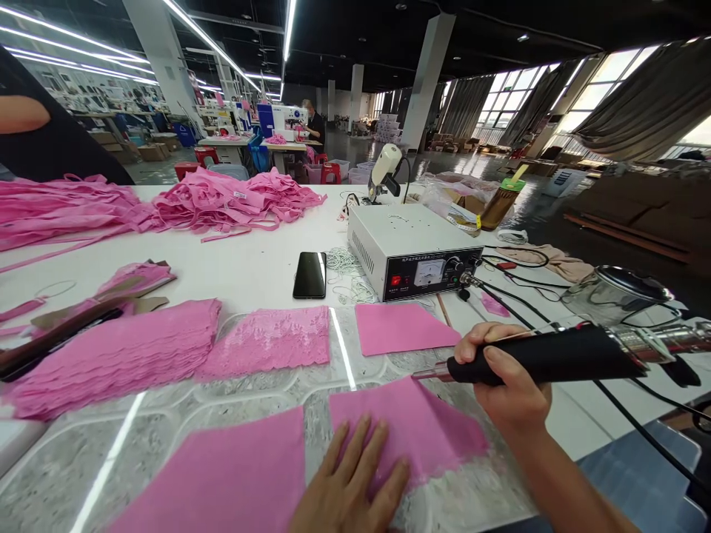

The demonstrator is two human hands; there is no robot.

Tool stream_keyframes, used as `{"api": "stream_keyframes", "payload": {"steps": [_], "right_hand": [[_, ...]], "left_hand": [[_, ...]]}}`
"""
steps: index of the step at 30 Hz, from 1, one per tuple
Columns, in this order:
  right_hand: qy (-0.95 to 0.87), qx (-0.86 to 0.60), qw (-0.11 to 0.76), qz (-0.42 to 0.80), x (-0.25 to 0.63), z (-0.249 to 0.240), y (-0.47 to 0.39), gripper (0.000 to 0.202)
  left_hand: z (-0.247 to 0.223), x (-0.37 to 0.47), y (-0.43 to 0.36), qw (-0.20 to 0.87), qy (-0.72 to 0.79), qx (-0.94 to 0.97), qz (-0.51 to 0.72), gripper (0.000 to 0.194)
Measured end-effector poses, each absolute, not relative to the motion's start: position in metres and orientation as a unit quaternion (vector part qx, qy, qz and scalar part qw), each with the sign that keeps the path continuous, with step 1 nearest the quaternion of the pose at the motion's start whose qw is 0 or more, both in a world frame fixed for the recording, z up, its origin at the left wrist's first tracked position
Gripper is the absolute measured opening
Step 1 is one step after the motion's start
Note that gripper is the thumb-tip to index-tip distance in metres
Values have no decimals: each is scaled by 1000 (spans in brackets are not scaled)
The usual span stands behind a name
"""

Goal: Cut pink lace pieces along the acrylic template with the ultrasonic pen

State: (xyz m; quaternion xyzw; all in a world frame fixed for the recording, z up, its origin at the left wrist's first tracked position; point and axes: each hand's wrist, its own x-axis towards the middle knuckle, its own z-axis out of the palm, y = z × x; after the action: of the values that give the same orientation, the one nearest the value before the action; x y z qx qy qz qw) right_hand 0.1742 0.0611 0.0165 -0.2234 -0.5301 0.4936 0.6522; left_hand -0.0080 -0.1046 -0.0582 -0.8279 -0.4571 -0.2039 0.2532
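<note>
My left hand (355, 477) lies flat with fingers spread on a pink fabric piece (383, 422) at the near middle. My right hand (508, 377) is wrapped round a black handheld tool (561, 357), held almost level. Its thin metal tip touches or nearly touches the top edge of that fabric, where the cloth rises in a fold. Left of my left hand lies another pink fabric piece (233, 474). Farther back, a third pink piece (403, 328) lies flat. A pink lace piece (278, 337) sits beside a layered stack of pink lace fabric (122, 348).
A control box (414, 248) with a lit red switch stands behind, cables running right. Near it are a phone (309, 275), loose threads (349, 274), a drink cup (503, 203) and a clear jar (616, 292). Pink garments (222, 200) are heaped at the back left. People are nearby.
</note>
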Motion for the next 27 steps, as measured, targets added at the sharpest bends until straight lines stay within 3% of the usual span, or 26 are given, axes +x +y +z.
{"api": "stream_keyframes", "payload": {"steps": [27], "right_hand": [[-552, -198, 602, 542, 154, 17, 49, 6]], "left_hand": [[-64, -5, -111, 250, -477, -815, -213, 59]]}}
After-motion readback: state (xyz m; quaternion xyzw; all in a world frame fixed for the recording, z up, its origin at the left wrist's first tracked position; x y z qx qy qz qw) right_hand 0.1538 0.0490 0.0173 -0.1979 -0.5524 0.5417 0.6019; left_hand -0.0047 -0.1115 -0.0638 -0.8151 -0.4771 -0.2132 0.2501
